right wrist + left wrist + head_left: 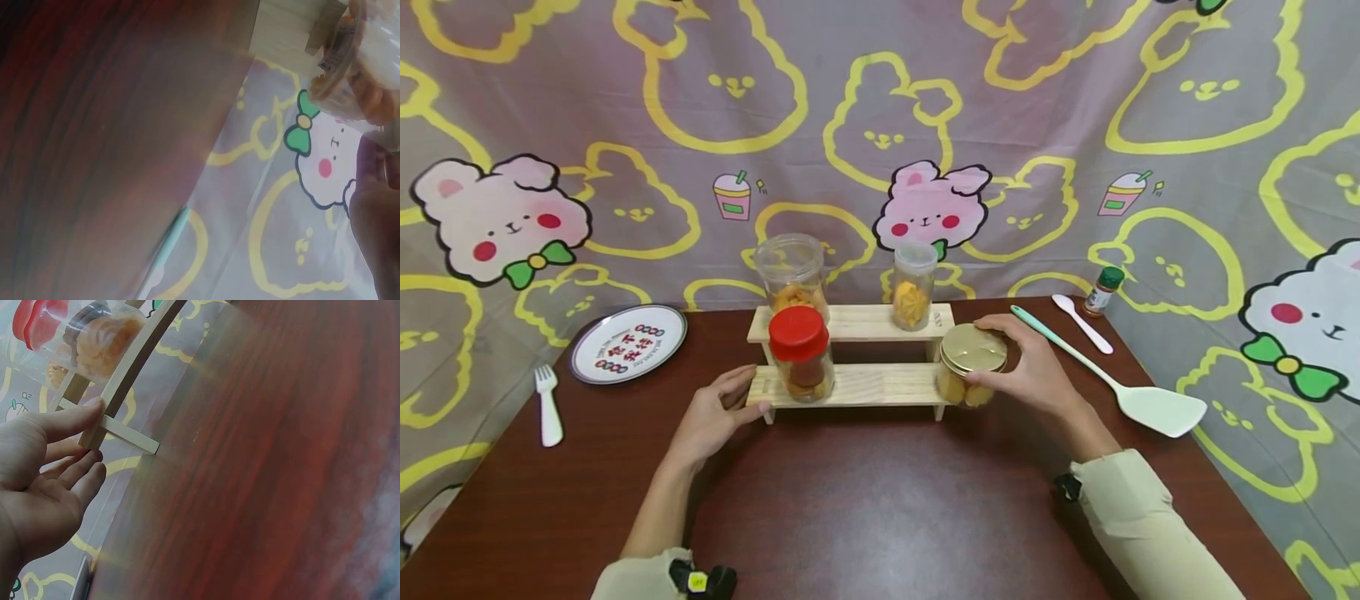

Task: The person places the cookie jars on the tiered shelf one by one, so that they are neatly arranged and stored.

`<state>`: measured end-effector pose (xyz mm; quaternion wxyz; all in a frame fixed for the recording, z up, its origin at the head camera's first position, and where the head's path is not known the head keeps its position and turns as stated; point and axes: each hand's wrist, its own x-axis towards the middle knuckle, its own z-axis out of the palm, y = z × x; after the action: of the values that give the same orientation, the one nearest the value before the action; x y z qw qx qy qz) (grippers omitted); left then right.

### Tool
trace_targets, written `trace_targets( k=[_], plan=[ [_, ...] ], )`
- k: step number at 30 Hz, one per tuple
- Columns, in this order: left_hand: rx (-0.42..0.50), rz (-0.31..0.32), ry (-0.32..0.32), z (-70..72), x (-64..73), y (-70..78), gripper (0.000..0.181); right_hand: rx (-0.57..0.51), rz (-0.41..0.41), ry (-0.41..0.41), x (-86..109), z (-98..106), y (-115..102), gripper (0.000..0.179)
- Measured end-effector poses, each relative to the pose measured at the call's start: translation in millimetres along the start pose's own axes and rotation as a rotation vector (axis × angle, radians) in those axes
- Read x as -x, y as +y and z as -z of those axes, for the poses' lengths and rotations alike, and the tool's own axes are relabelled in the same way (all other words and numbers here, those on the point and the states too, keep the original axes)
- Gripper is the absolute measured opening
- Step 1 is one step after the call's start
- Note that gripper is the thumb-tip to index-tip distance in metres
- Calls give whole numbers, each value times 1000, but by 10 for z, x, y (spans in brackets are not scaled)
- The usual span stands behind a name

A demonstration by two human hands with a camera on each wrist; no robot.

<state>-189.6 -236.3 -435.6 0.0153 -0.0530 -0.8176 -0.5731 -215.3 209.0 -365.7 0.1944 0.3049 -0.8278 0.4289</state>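
Note:
A two-tier wooden rack stands on the table. My left hand pinches the left end of its lower tier, thumb on top in the left wrist view and fingers beneath. At the tier's right end, my right hand grips a gold-lidded jar of yellowish-brown snacks. That jar appears tilted at the right wrist view's edge, its base partly past the tier's end. A red-lidded jar sits at the lower left. Above stand a wide clear jar and a narrow clear-lidded jar, both holding snacks.
To the left lie a white plate with red lettering and a white fork. On the right are a pale green spatula, a white spoon and a green-capped bottle. A patterned cloth hangs behind the table.

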Motion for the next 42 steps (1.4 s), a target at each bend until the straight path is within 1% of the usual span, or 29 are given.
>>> trace_targets(
  k=[8,13,16,20,22,27,34,42],
  plan=[
    [-20,-6,0,9,4,14,67,-28,-14,-31,-16,-41,-42,66],
    [-22,-7,-4,10,6,13,67,-52,-3,-47,-34,-96,-49,66],
    [-22,-6,-4,11,2,15,67,-62,7,-40,-37,-169,74,68],
    [-19,-5,-5,11,-3,16,67,-51,4,-29,-43,-272,264,72],
    [-18,-3,-4,10,-3,15,67,-40,7,-25,-48,-306,300,74],
    [-13,-3,-2,6,-2,16,66,-60,13,-12,-70,-385,278,73],
    [-19,-5,0,8,-5,17,66,-183,-26,-7,-110,-515,208,72],
    [-10,-8,-3,2,-8,2,66,-217,-41,-8,-125,-606,168,73]
  ],
)
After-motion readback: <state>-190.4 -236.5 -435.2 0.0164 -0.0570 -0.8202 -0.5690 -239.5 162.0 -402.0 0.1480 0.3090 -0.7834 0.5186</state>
